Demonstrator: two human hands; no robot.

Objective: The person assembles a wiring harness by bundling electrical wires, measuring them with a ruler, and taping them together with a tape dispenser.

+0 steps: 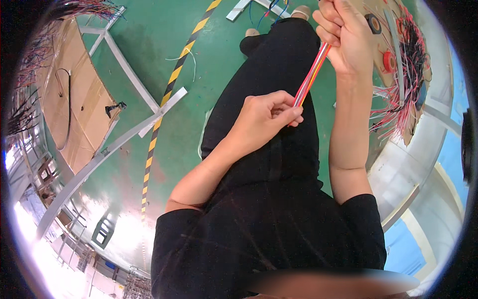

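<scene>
A bundle of thin wires, red, white, yellow and dark, runs in a taut slanting line above my lap. My left hand pinches its lower end between thumb and fingers. Farther up, my right hand is closed in a fist around the same bundle, near the top edge of the view. What lies inside the right fist, and how far the wires go beyond it, is hidden.
Right of me, a bench holds a heap of red, black and white wires, black tape and a red roll. Cardboard on a metal frame stands left. Striped floor tape crosses the green floor.
</scene>
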